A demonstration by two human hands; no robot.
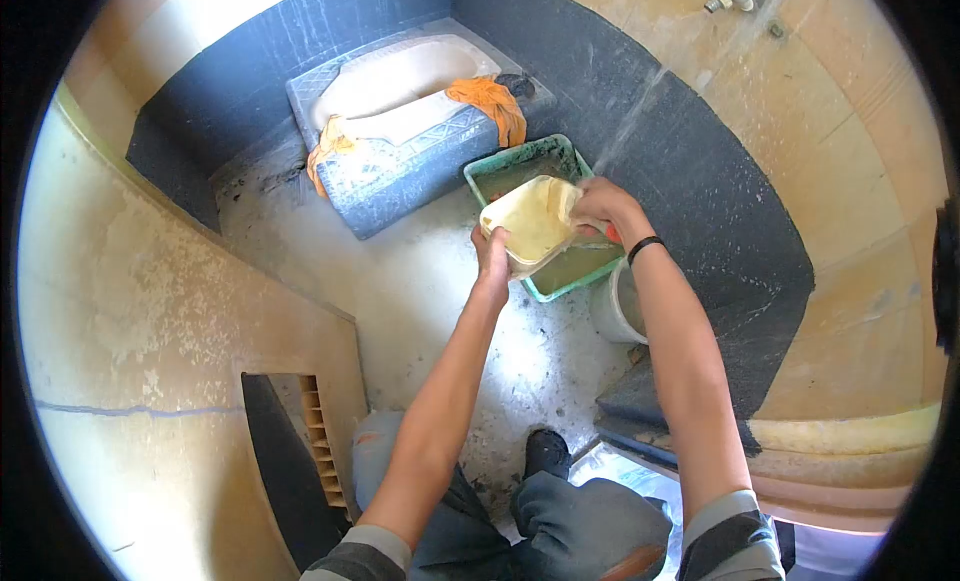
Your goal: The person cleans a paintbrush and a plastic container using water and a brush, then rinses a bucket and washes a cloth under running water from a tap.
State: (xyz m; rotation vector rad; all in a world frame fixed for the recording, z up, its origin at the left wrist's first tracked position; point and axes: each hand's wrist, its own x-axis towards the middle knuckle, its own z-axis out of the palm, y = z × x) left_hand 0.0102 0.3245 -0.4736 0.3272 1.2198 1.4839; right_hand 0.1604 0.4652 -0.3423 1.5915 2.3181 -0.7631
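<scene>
Grey floor [410, 281] below a pale tub [530, 221], left hand [490, 259] pinching its rim, right hand [606, 205] alongside, grip unclear.

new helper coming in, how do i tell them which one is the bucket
Find the dark wall on the right, then the green tub at its foot. The bucket stands on the floor beside the tub's near end. It is round and whitish, while the tub and the container in the left hand are roughly rectangular.
</scene>
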